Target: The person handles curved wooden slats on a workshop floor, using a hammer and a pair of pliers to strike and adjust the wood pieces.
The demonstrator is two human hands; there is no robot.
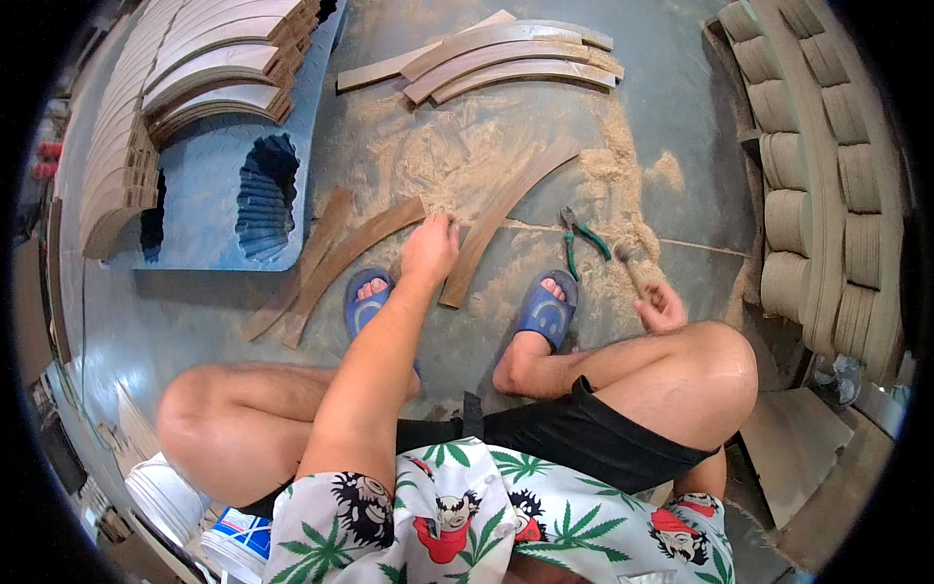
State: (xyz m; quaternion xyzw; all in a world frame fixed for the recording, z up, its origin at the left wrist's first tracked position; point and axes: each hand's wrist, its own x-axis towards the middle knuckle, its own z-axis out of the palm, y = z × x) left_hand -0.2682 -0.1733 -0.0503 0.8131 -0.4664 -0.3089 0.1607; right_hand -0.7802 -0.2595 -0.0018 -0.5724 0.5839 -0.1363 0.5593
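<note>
Steadying the curved brown wooden strip (347, 250), left of centre, likely wants a firm pinch; your left hand (428, 251) half-curls at its end, hold unclear. Mind green-handled metal pliers (570, 243), centre-right; right hand (664, 309) beyond, half-curled, grip unclear.

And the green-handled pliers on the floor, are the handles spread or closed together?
Spread: the pliers' two green handles splay apart in a V, with a clear gap between them.
</note>
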